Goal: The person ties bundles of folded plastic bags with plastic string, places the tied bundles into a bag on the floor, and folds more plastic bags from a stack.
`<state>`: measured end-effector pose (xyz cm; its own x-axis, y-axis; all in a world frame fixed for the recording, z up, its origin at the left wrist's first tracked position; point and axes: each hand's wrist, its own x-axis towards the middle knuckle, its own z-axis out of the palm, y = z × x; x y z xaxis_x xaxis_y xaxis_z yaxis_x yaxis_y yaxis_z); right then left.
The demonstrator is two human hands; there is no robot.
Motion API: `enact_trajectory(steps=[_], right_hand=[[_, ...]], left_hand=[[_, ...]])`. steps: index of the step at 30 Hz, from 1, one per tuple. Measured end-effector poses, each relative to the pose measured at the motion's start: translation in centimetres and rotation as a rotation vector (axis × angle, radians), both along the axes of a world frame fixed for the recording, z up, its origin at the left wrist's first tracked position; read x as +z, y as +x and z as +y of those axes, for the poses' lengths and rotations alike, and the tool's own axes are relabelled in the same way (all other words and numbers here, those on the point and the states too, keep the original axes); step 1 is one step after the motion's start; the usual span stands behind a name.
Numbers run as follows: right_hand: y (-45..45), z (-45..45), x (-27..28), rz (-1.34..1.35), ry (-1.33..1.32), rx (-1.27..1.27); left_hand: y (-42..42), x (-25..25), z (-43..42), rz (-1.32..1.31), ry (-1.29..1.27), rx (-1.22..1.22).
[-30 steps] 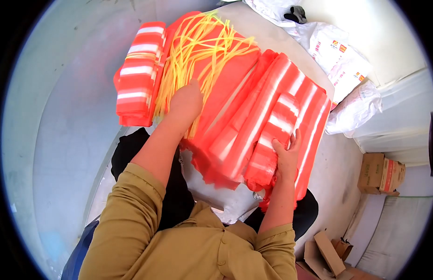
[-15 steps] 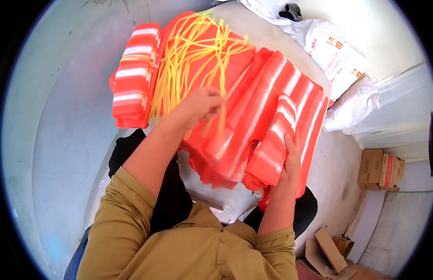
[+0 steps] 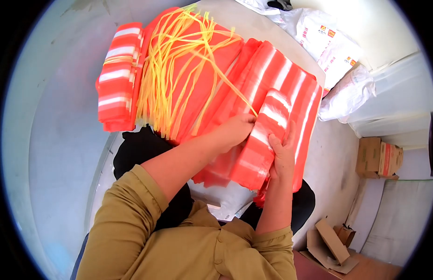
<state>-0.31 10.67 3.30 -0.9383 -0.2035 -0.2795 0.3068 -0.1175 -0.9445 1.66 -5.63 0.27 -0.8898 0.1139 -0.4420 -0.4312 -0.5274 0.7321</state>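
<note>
My left hand (image 3: 236, 132) pinches the end of a yellow strip (image 3: 231, 87) at the left edge of a folded bundle of red-and-white striped plastic sheeting (image 3: 254, 151). The strip stretches back to a loose heap of yellow strips (image 3: 162, 70). On the bundle's right side, my right hand (image 3: 283, 150) grips it, thumb on top and the other fingers partly hidden. Beneath lies a wide spread of the same striped sheeting (image 3: 298, 88). Farther left is another striped bundle (image 3: 116, 74) with a yellow band around its middle.
Plain red sheeting (image 3: 221, 44) lies under the yellow heap. White printed sacks (image 3: 328, 46) stand beyond the work surface at the upper right. A cardboard box (image 3: 369, 156) sits on the right, and opened cardboard (image 3: 330, 247) lies at the lower right.
My left hand has moved right and down, bringing a yellow strip from the heap to the folded bundle. My right hand keeps its hold, its thumb now lying across the bundle.
</note>
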Motion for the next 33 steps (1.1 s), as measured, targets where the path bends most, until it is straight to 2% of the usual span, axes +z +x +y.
enact_trajectory(steps=[3,8,12,13,17,22,25,28,31,33], right_hand=[[-0.8,1.0,-1.0,0.025,0.021,0.035],[-1.8,3.2,-1.6,0.099,0.114,0.196],[-2.8,5.9,-2.0,0.167,0.257,0.26],[-3.0,6.5,-1.9,0.177,0.284,0.266],[-3.8,8.7,-0.2,0.267,0.758,0.36],[-3.1,10.8,2.5,0.373,1.147,0.416],[-3.1,14.1,1.5,0.651,1.308,0.405],[-2.5,15.9,2.6,0.594,1.536,0.432],[-2.3,18.1,2.4,0.555,1.708,0.486],[-2.4,19.0,3.3,0.521,1.55,0.517]], left_hand=[[-0.2,0.5,-0.5,-0.145,0.25,0.085],[-0.6,-2.4,2.1,0.155,-0.205,0.071],[-0.4,-1.5,3.4,0.277,-0.609,0.049],[-0.6,-1.6,3.7,0.28,-0.641,0.034],[-1.4,-3.4,5.0,0.317,-0.798,-0.01],[-1.4,-1.6,5.2,0.297,-0.859,-0.012],[-1.8,-1.8,5.2,0.289,-0.897,0.007],[-1.9,-2.5,5.3,0.365,-0.931,0.06],[-1.9,-2.0,5.2,0.425,-0.998,0.022],[-1.6,-1.5,5.1,0.482,-1.061,-0.009]])
